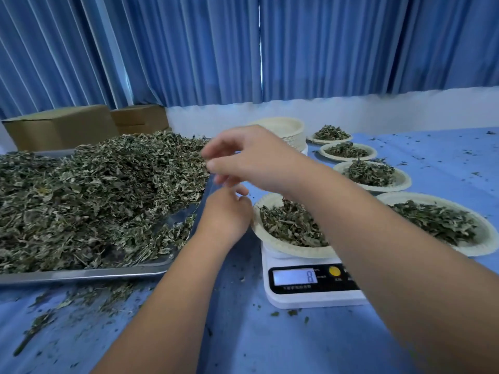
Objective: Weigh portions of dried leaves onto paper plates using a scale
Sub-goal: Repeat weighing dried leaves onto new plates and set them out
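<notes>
Dried leaves [94,201] heaped on tray [81,275] and in paper plate [270,240] on scale [310,299]: featherlight, brittle, likely best pinched loosely from above; left hand [224,214], right hand [251,157] blurred, grip impossible to tell.

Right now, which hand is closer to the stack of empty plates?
Right. Right hand: just left of the stack. Left hand: closer to the person, beside the scale's plate.

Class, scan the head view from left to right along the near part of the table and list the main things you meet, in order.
Metal tray heaped with dried leaves → scale carrying a paper plate of leaves → filled plate at the right edge.
</notes>
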Tool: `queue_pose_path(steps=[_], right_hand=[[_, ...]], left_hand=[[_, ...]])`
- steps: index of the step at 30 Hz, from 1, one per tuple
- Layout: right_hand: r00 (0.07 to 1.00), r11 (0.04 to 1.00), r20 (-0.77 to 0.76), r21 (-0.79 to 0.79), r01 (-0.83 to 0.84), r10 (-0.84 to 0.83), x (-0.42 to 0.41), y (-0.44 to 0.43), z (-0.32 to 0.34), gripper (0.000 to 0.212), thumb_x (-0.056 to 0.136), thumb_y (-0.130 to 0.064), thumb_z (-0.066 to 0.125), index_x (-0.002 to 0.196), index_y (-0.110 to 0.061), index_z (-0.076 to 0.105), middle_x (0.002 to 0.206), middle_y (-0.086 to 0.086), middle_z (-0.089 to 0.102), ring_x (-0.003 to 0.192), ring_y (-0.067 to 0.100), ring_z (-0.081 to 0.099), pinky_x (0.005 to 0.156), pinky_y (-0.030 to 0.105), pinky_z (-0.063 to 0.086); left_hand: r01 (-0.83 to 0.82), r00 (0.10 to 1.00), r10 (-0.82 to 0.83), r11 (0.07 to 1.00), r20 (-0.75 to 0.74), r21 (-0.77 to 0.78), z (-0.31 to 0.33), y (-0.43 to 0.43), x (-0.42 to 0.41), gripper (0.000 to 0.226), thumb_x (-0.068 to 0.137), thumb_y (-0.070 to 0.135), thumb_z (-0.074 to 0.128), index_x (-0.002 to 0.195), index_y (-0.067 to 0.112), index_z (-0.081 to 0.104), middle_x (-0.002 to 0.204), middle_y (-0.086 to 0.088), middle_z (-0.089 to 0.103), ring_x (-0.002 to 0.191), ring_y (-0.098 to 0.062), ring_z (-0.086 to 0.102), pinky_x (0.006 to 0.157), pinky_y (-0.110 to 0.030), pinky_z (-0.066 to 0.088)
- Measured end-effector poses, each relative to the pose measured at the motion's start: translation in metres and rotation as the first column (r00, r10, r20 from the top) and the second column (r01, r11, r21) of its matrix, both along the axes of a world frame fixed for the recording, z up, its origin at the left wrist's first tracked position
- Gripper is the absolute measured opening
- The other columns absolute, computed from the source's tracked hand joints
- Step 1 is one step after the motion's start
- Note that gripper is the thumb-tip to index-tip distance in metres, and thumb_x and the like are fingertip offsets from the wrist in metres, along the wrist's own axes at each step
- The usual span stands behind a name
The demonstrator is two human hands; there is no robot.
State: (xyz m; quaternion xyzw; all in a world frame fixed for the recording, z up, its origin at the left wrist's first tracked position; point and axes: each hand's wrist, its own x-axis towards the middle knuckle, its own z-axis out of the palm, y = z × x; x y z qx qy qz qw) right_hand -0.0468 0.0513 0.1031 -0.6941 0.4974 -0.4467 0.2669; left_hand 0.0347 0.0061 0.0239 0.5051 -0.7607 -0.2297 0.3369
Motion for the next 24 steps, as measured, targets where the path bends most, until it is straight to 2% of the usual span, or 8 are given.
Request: queue_pose_path(steps=[3, 7, 10, 12, 17, 19, 24], right_hand=[[0.99, 0.989, 0.043, -0.055, 0.135, -0.133, -0.042, 0.025, -0.006, 0.012, 0.089, -0.001, 0.062, 0.092, -0.01, 0.067, 0.071, -0.001, 0.064, 0.06, 0.009, 0.063, 0.061, 0.026, 0.054], [0.92, 0.934, 0.209, -0.068, 0.351, -0.331, -0.091, 0.048, -0.028, 0.016, 0.088, -0.002, 0.062, 0.083, -0.015, 0.07, 0.077, 0.011, 0.069, 0.061, 0.011, 0.062, 0.057, 0.025, 0.051], [0.845, 0.872, 0.272, -0.044, 0.488, -0.459, -0.117, 0.054, -0.047, 0.023, 0.087, -0.002, 0.06, 0.078, -0.021, 0.07, 0.069, -0.002, 0.068, 0.055, 0.009, 0.057, 0.05, 0.021, 0.046], [0.797, 0.838, 0.305, 0.004, 0.546, -0.521, -0.129, 0.056, -0.056, 0.023, 0.086, -0.002, 0.059, 0.077, -0.02, 0.069, 0.066, -0.005, 0.067, 0.052, 0.009, 0.054, 0.048, 0.021, 0.044], [0.674, 0.797, 0.479, 0.098, 0.596, -0.563, -0.144, 0.058, -0.058, 0.021, 0.086, -0.004, 0.058, 0.075, -0.019, 0.07, 0.071, 0.005, 0.067, 0.046, 0.009, 0.05, 0.042, 0.019, 0.041], [0.666, 0.805, 0.501, 0.115, 0.582, -0.553, -0.145, 0.057, -0.059, 0.021, 0.086, -0.005, 0.057, 0.076, -0.018, 0.069, 0.069, 0.004, 0.066, 0.046, 0.009, 0.05, 0.042, 0.02, 0.041], [0.665, 0.793, 0.465, 0.156, 0.588, -0.584, -0.145, 0.056, -0.064, 0.019, 0.088, -0.006, 0.057, 0.077, -0.017, 0.068, 0.068, 0.002, 0.065, 0.045, 0.01, 0.048, 0.042, 0.02, 0.039]], left_hand=[[-0.006, 0.998, 0.007, 1.0, -0.058, 0.009, -0.002, -0.003, 0.0, 0.016, 0.093, 0.013, 0.047, 0.101, 0.02, 0.059, 0.098, -0.003, 0.062, 0.09, -0.023, 0.056, 0.071, -0.027, 0.035], [0.01, 0.993, -0.01, 1.0, -0.114, -0.007, -0.003, -0.002, -0.001, 0.014, 0.098, 0.025, 0.047, 0.097, 0.022, 0.06, 0.089, 0.001, 0.06, 0.079, -0.017, 0.053, 0.069, -0.028, 0.035], [-0.002, 0.989, -0.004, 0.999, -0.15, -0.036, -0.004, -0.003, -0.002, 0.015, 0.097, 0.028, 0.048, 0.092, 0.022, 0.061, 0.077, 0.005, 0.059, 0.076, -0.017, 0.054, 0.068, -0.029, 0.037], [-0.008, 0.988, -0.002, 0.998, -0.155, -0.059, -0.004, -0.003, -0.003, 0.017, 0.096, 0.029, 0.048, 0.09, 0.022, 0.062, 0.074, 0.006, 0.059, 0.074, -0.015, 0.055, 0.065, -0.029, 0.038], [-0.03, 0.986, 0.009, 0.992, -0.165, -0.121, -0.006, -0.002, 0.001, 0.017, 0.096, 0.028, 0.05, 0.083, 0.025, 0.06, 0.066, 0.01, 0.054, 0.062, -0.002, 0.049, 0.057, -0.023, 0.036], [-0.052, 0.984, 0.028, 0.99, -0.177, -0.131, -0.006, -0.002, 0.002, 0.016, 0.095, 0.026, 0.052, 0.081, 0.026, 0.06, 0.064, 0.011, 0.053, 0.057, 0.0, 0.048, 0.054, -0.019, 0.034], [-0.09, 0.978, 0.063, 0.988, -0.199, -0.129, -0.004, 0.002, 0.004, 0.016, 0.09, 0.02, 0.055, 0.075, 0.025, 0.059, 0.059, 0.01, 0.053, 0.051, -0.001, 0.046, 0.052, -0.022, 0.034]])
